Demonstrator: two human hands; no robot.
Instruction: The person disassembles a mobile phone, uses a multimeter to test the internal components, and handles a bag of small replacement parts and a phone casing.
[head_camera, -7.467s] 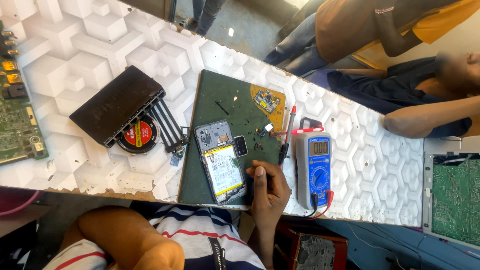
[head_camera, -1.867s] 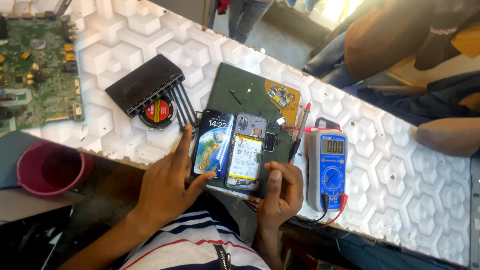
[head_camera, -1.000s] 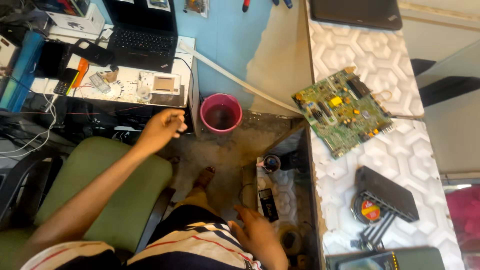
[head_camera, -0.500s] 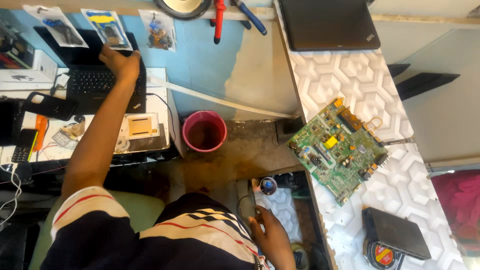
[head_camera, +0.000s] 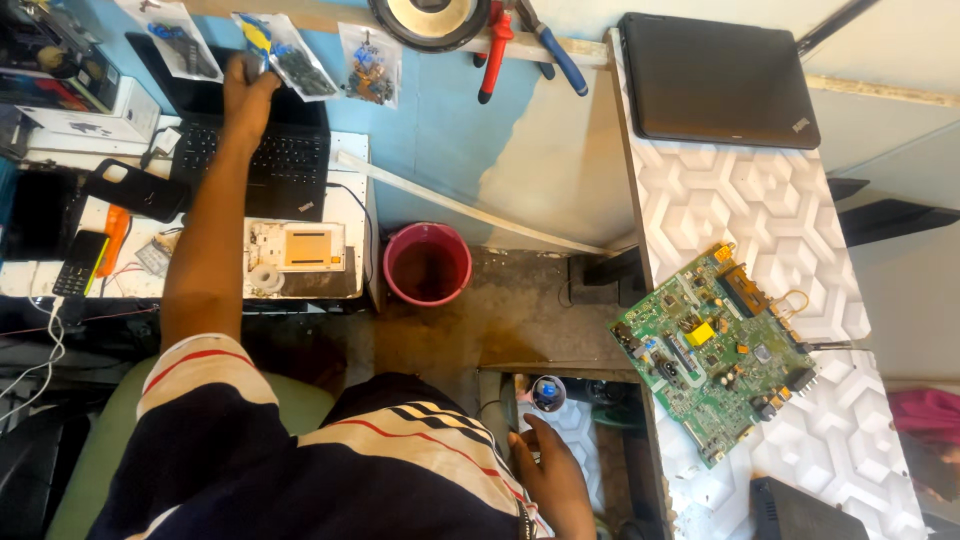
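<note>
Left hand (head_camera: 245, 90) reaches up to a hanging clear parts bag (head_camera: 262, 40), fingers closed on its lower edge. Right hand (head_camera: 550, 475) rests low beside the desk (head_camera: 720, 210), fingers loosely open, holding nothing.

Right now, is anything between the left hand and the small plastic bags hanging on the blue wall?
Nothing visible. The left hand is already up at the hanging plastic bags, reaching over the open laptop. Whether the fingers grip a bag cannot be told.
</note>
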